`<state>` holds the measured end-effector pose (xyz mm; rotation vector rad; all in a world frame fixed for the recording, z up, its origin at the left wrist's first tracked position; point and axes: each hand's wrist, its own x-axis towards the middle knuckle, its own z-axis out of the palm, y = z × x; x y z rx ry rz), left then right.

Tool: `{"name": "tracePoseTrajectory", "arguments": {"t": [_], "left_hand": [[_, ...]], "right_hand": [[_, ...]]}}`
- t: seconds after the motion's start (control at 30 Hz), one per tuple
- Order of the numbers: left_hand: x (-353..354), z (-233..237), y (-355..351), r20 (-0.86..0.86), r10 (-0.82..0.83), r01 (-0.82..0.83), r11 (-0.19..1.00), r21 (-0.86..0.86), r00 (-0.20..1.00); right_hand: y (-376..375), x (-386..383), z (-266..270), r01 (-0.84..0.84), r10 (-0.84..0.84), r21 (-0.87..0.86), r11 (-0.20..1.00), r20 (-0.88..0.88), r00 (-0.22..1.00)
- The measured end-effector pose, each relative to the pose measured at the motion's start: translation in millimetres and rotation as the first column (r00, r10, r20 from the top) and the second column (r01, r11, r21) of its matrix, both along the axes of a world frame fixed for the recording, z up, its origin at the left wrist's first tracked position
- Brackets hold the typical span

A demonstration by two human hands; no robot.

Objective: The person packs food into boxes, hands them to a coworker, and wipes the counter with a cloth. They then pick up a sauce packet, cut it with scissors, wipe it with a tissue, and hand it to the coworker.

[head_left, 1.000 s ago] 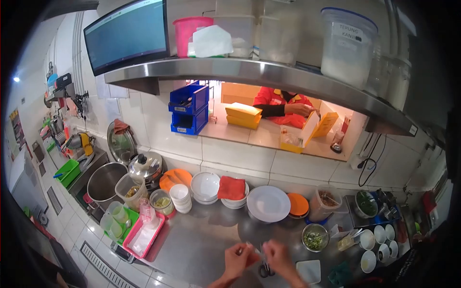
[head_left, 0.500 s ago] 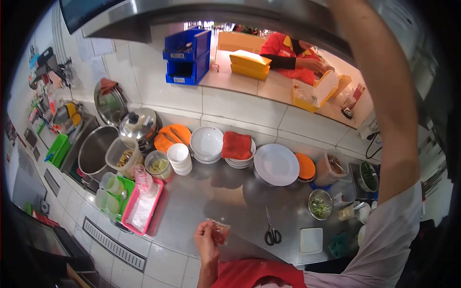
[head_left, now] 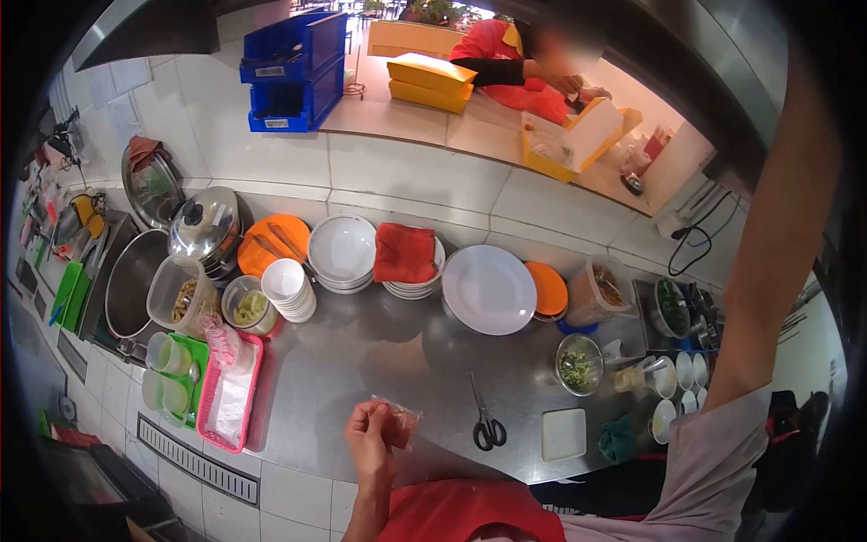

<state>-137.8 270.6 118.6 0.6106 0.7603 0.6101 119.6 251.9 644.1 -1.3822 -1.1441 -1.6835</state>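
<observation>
My left hand [head_left: 368, 443] is closed on the edge of a small clear packet [head_left: 399, 426] with reddish-orange contents. It hovers over the front edge of the steel counter [head_left: 361, 361]. Up the right side stretches my right arm [head_left: 781, 244], raised high, and its hand lies outside the picture. On the counter to the right of the packet are black-handled scissors [head_left: 488, 425], blades pointing away from me. Further right sit a square white container or lid [head_left: 564, 434] and a crumpled green cloth [head_left: 617, 440].
Along the wall stand white bowls [head_left: 341, 250], a red cloth [head_left: 404, 254] on stacked bowls, a large white plate [head_left: 489, 290] and a bowl of chopped greens [head_left: 579, 365]. A pink tray [head_left: 242, 434] is at left. Beyond the pass-through, a person in red [head_left: 488, 45] handles yellow boxes [head_left: 432, 83].
The view has swung, so the counter things appear further left and more of the right side shows. My left hand still grips the packet. My right arm remains raised.
</observation>
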Motion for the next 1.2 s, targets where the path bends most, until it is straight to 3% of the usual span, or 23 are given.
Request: {"name": "tracePoseTrajectory", "arguments": {"t": [0.13, 0.2, 0.27, 0.33, 0.37, 0.4, 0.43, 0.5, 0.57, 0.63, 0.67, 0.7, 0.8, 0.83, 0.87, 0.9, 0.97, 1.03, 1.07, 1.1, 1.13, 1.17, 1.2], "left_hand": [[17, 24, -8, 0.025, -0.054, 0.052, 0.997, 0.054, 0.998], [23, 31, -10, 0.049, -0.138, 0.132, 0.985, 0.109, 0.989], [27, 38, -12, 0.064, -0.233, 0.221, 0.963, 0.153, 0.97], [28, 31, -17, 0.081, -0.314, 0.291, 0.932, 0.217, 0.946], [26, 25, -19, 0.035, -0.37, 0.348, 0.899, 0.266, 0.928], [27, 18, -22, 0.066, -0.386, 0.358, 0.898, 0.254, 0.92], [23, 13, -23, 0.056, -0.391, 0.375, 0.908, 0.185, 0.919], [16, -17, -24, -0.03, -0.417, 0.411, 0.879, 0.241, 0.909], [17, -72, -27, -0.13, -0.313, 0.336, 0.911, 0.239, 0.941], [6, -121, -40, -0.192, -0.281, 0.326, 0.906, 0.268, 0.94], [1, -140, -38, -0.201, -0.294, 0.344, 0.89, 0.298, 0.934], [-2, -140, -41, -0.214, -0.306, 0.363, 0.874, 0.323, 0.928], [-6, -100, -46, -0.202, -0.433, 0.468, 0.864, 0.185, 0.878], [-6, -99, -45, -0.191, -0.49, 0.523, 0.827, 0.207, 0.85], [-6, -99, -43, -0.179, -0.544, 0.572, 0.787, 0.231, 0.82], [-5, -97, -42, -0.167, -0.594, 0.617, 0.745, 0.255, 0.787], [0, -91, -55, -0.127, -0.577, 0.59, 0.779, 0.211, 0.807], [3, -87, -53, -0.126, -0.642, 0.654, 0.739, 0.16, 0.756], [3, -156, -53, -0.17, -0.628, 0.593, 0.562, 0.576, 0.76], [7, -162, -52, -0.12, -0.653, 0.606, 0.598, 0.524, 0.748], [11, -166, -54, -0.069, -0.673, 0.619, 0.63, 0.468, 0.737], [15, -172, -58, -0.018, -0.686, 0.632, 0.659, 0.409, 0.727], [28, -203, -67, 0.139, -0.706, 0.645, 0.697, 0.313, 0.695]], "right_hand": [[-58, -20, -42, 0.09, -0.09, 0.192, 0.977, -0.009, 0.996], [-79, -28, -79, 0.079, -0.051, 0.178, 0.981, -0.153, 0.987], [-99, -30, -156, -0.127, 0.154, 0.087, 0.988, -0.486, 0.861], [-130, -32, -250, -0.319, 0.183, -0.156, 0.935, -0.558, 0.81], [-142, -55, -289, -0.342, 0.083, -0.148, 0.928, -0.812, 0.578], [-160, -60, -337, -0.36, -0.077, -0.279, 0.89, -0.872, 0.484], [-168, -68, -397, -0.426, 0.002, -0.168, 0.889, -0.929, 0.37], [-194, -89, -520, -0.368, -0.059, -0.12, 0.922, -0.983, 0.173], [-217, -118, -619, -0.262, -0.187, -0.204, 0.943, -0.978, 0.088], [-249, -136, -665, -0.274, -0.211, -0.242, 0.931, -0.968, 0.137], [-261, -138, -674, -0.272, -0.219, -0.261, 0.926, -0.96, 0.176], [-268, -143, -659, -0.193, -0.206, -0.225, 0.955, -0.972, 0.112], [-291, -145, -619, -0.203, 0.065, 0.175, 0.964, -0.887, -0.458], [-302, -149, -618, -0.44, -0.041, 0.182, 0.879, -0.891, -0.452], [-305, -159, -600, -0.616, -0.319, 0.032, 0.787, -0.833, -0.451], [-306, -170, -598, -0.772, -0.359, -0.019, 0.636, -0.892, -0.274], [-307, -190, -599, -0.911, -0.507, -0.024, 0.411, -0.837, -0.207], [-317, -183, -613, -0.804, -0.446, -0.04, 0.593, -0.848, -0.287], [-327, -176, -653, -0.578, -0.256, 0.042, 0.815, -0.869, -0.424], [-339, -170, -693, -0.302, -0.002, 0.155, 0.941, -0.887, -0.462], [-330, -140, -671, -0.427, -0.221, -0.055, 0.903, -0.91, -0.351], [-311, -126, -673, -0.274, -0.113, 0.087, 0.958, -0.761, -0.638], [-309, -117, -674, -0.378, -0.197, 0.066, 0.923, -0.764, -0.615]]}}
